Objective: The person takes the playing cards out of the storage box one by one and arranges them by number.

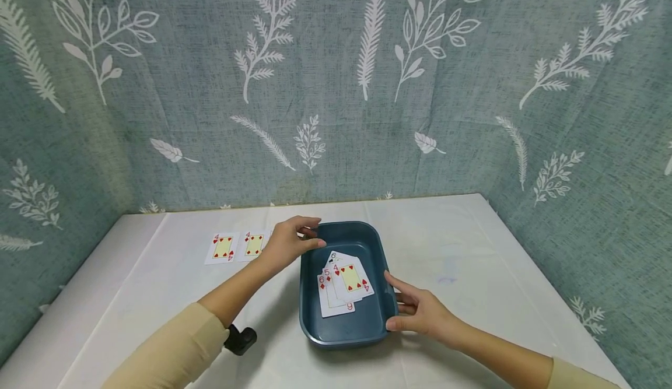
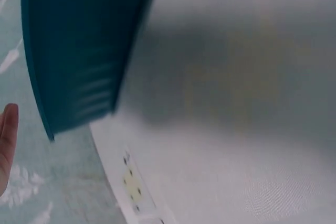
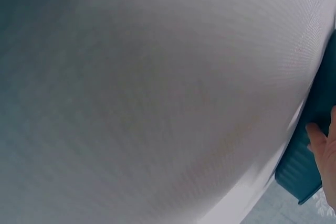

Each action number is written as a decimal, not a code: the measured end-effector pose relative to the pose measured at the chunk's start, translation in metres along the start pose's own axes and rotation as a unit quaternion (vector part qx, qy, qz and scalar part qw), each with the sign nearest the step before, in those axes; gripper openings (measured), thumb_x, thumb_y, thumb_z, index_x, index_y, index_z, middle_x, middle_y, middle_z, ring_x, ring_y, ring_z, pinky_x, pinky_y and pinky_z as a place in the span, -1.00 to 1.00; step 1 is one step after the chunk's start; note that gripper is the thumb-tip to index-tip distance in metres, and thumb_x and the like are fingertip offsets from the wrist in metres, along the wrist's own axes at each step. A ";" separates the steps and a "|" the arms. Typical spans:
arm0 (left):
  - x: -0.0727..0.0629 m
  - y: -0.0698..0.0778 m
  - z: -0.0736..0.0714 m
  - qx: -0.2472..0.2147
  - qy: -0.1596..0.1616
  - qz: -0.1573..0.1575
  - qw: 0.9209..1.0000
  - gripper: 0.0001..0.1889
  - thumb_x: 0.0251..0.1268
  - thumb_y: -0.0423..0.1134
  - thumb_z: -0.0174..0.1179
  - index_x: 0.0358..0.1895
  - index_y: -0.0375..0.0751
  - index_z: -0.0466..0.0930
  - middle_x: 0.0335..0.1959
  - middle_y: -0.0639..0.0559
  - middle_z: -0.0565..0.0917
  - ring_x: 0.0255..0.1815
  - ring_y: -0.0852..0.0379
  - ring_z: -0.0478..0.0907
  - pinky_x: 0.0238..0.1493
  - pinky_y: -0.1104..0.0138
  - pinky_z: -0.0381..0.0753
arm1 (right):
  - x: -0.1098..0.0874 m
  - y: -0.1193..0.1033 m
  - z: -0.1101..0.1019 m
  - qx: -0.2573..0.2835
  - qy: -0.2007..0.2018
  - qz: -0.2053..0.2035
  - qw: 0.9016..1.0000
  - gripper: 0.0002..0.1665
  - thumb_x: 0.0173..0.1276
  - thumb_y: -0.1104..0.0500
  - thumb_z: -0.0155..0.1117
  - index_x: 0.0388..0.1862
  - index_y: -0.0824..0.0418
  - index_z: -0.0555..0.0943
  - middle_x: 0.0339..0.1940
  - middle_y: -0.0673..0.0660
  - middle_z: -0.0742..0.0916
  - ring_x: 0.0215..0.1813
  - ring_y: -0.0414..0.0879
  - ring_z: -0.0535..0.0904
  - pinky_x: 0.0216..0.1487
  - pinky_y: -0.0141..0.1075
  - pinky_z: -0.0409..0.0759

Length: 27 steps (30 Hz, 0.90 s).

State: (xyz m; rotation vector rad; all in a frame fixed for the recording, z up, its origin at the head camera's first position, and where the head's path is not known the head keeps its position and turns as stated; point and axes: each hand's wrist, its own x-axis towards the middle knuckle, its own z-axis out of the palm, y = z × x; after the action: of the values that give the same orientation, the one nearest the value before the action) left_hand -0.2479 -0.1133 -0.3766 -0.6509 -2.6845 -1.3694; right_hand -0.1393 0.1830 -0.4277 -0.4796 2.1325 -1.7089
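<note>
Our left hand (image 1: 289, 242) is at the far left corner of the blue tray (image 1: 346, 329), thumb and fingers spread apart and pinching nothing we can make out; our right hand (image 1: 422, 313) lies along the tray's right edge, thumb near its near right corner, fingers parted against the outer wall. Opposite sides like this probably let us steady the tray. It sits around the middle of the white table (image 1: 451, 278), within reach of both arms. Inside, the loose cards (image 1: 354, 284) overlap in a fan, a four of hearts uppermost, their corner numbers readable perhaps just by chance. Left of the tray, towards the table's far edge, two red fours (image 1: 223, 248) lie face up side by side, seemingly set out for reading; a white sliver beside them, likely another card, hides behind our left hand. Our left sleeve partly covers a black object (image 1: 241, 340) we cannot identify. Both wrist views are blurred, and whether the tray rests flat we cannot tell.
</note>
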 end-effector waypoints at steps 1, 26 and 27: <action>0.001 0.002 0.003 0.001 -0.004 0.003 1.000 -0.45 0.04 -0.27 0.40 0.16 -0.29 0.52 0.08 -0.21 0.60 -0.07 -0.05 0.65 -0.19 0.25 0.66 | 0.000 0.000 0.000 0.001 -0.001 0.000 1.000 0.12 0.08 0.12 0.48 0.50 0.27 0.04 0.26 0.52 0.43 0.18 0.23 0.52 -0.01 -0.27 0.59; 0.013 0.012 0.061 0.108 -0.167 -0.006 0.980 -0.23 -0.03 -0.02 0.45 0.24 -0.38 0.42 0.02 -0.23 0.59 0.01 -0.06 0.54 0.01 0.12 0.57 | 0.000 0.001 0.000 0.004 -0.015 -0.019 1.000 0.07 0.15 0.15 0.42 0.50 0.33 0.01 0.25 0.58 0.41 0.18 0.30 0.50 0.00 -0.28 0.59; 0.013 0.012 0.063 0.124 -0.173 -0.012 0.977 -0.21 -0.05 0.00 0.46 0.24 -0.37 0.41 0.02 -0.22 0.59 0.01 -0.06 0.54 0.02 0.11 0.56 | 0.000 0.001 -0.001 0.003 -0.014 -0.019 1.000 0.07 0.15 0.15 0.43 0.50 0.33 0.01 0.25 0.58 0.41 0.18 0.30 0.50 -0.01 -0.27 0.59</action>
State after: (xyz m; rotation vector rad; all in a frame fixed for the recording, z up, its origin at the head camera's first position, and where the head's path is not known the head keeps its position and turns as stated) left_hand -0.2466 -0.0534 -0.4026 -0.9033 -3.0680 -0.9753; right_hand -0.1399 0.1837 -0.4288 -0.5424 2.1099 -1.7183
